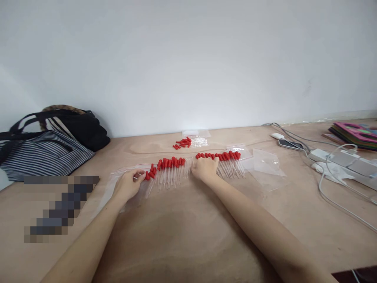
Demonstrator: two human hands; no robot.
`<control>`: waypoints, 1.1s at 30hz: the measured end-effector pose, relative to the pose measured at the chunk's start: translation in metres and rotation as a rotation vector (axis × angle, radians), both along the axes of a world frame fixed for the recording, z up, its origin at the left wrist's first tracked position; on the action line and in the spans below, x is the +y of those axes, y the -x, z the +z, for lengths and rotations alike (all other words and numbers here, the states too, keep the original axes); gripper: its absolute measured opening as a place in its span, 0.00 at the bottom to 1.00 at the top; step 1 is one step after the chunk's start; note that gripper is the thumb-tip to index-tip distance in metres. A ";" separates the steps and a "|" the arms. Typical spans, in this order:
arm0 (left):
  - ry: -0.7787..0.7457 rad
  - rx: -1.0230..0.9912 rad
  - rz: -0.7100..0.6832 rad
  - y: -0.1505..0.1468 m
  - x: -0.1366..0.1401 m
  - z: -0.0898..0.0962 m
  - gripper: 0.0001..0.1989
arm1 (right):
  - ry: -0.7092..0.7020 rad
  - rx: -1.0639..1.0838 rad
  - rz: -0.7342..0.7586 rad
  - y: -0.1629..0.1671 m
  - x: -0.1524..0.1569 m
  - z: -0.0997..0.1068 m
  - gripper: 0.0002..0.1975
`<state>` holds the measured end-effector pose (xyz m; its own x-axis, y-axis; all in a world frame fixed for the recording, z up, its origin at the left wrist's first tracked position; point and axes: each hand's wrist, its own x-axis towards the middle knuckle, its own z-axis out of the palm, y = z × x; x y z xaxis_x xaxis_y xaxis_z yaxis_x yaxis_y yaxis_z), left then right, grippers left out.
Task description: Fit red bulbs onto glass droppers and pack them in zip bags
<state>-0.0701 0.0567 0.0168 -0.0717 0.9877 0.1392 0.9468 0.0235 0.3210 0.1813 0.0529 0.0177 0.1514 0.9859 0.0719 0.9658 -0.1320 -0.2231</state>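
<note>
Glass droppers with red rubber bulbs [229,156] lie side by side in a row across the table, narrow tips towards me. At the row's left end, my left hand [131,182] has thumb and fingers a little apart, fingertips close beside a few loose red bulbs [152,172]. Whether they touch one cannot be made out. Between the two capped groups, several glass tubes [187,168] show no bulb. Over the middle of the row my right hand [204,168] is curled, back towards me; what its fingers hold is hidden.
Behind the row lie more red bulbs [183,143] and a clear bag of tubes [200,140]. Flat plastic bags [268,163] rest on the right. A striped bag [50,151] stands left. A phone [290,144], a power strip [349,162] and cables are at the right.
</note>
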 end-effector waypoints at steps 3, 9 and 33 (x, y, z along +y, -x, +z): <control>-0.021 0.057 0.019 0.000 0.000 -0.004 0.14 | 0.061 0.014 -0.018 0.003 0.010 0.001 0.12; -0.035 0.094 0.025 -0.003 0.002 -0.008 0.11 | 0.143 0.036 -0.037 -0.003 0.021 0.002 0.10; -0.226 -0.094 -0.773 -0.096 -0.068 -0.009 0.12 | -0.132 -0.075 0.691 -0.101 -0.083 -0.002 0.07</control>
